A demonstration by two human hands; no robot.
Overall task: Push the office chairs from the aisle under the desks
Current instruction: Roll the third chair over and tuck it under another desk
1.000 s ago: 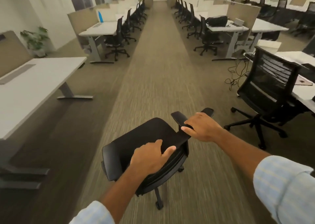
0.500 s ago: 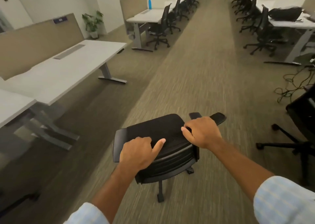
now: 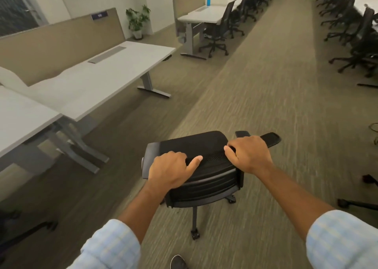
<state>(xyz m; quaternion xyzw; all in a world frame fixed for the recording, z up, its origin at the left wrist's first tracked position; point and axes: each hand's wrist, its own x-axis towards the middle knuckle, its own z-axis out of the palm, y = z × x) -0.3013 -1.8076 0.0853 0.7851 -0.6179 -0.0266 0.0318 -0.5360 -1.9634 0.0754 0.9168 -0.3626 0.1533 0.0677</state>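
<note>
A black office chair [image 3: 206,178] stands in the carpeted aisle right in front of me, seen from behind and above. My left hand [image 3: 170,171] grips the left end of its backrest top, thumb stretched along the edge. My right hand [image 3: 248,155] is closed over the right end of the backrest top, near an armrest [image 3: 271,139]. A long white desk [image 3: 102,78] with a beige divider stands to the left of the chair, its underside open toward the aisle. A nearer desk corner [image 3: 22,121] sits at far left.
Grey desk legs [image 3: 81,148] stand left of the chair. Further desks with black chairs [image 3: 216,29] tucked under line the left side; more chairs [image 3: 351,29] line the right. Another chair's base [image 3: 360,202] pokes in at right. A potted plant [image 3: 137,21] stands by the wall.
The view has swung left and I have rolled the chair forward up the aisle toward the left desks. The mesh-back chair on the right has slid out of view. Both hands keep their grip.
</note>
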